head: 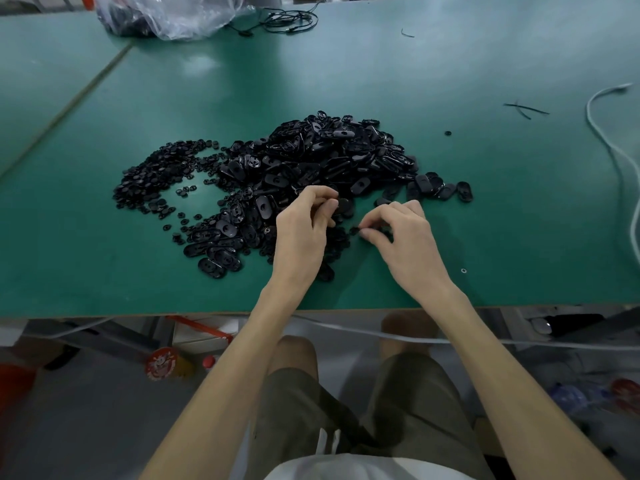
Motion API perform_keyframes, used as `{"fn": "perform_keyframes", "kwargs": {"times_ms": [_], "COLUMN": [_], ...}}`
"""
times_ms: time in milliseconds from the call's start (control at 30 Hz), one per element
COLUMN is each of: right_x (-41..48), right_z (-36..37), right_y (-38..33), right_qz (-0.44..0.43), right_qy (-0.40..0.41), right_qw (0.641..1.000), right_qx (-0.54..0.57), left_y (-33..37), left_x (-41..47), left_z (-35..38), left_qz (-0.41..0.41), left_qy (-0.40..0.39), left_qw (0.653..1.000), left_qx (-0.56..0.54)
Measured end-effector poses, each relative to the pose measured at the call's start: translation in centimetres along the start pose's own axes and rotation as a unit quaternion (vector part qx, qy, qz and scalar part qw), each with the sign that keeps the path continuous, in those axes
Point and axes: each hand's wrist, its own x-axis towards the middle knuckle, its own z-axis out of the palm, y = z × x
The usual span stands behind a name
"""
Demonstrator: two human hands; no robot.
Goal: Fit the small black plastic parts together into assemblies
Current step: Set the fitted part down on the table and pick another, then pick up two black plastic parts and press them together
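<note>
Fingers (322,195) of the left hand (304,233) are curling round a black oval (343,204), holding it just above the near side of the heap (329,157). The right hand (405,237) is pinching a small disc (354,231) between thumb and forefinger, close beside the oval but not yet touching it. Judging from that, one pairing is being lined up and is not yet pressed home. Most of the work is looking undone: ovals are lying piled high in the heap, and loose discs (156,171) are spreading out to its left. A few ovals (440,188) are sitting apart at the heap's right end; whether those are finished assemblies I cannot tell, as the parts are too small and dark. Both hands are working near the front edge of the table (502,230), so a dropped disc could be rolling off into the lap. Bare green top is lying open to the right of the hands and beyond the heap, giving room for setting finished pieces down. A white cord (609,147) is trailing along the far right, and a plastic bag (166,15) and black wires (287,20) are sitting at the far edge, all well apart from the hands.
</note>
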Motion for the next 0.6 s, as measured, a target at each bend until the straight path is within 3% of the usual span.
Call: {"fn": "perform_keyframes", "kwargs": {"times_ms": [300,600], "right_x": [0.1,-0.1], "right_z": [-0.8,-1.2], "right_y": [-0.2,-0.3], "right_qz": [0.055,0.055], "right_qy": [0.059,0.079], "right_qw": [0.99,0.981], "right_qx": [0.116,0.166], "left_y": [0.1,0.2], "left_x": [-0.2,0.0], "left_z": [0.2,0.2], "left_qz": [0.068,0.03], "left_qy": [-0.092,-0.091], "left_qw": [0.993,0.994], "left_qx": [0.008,-0.058]}}
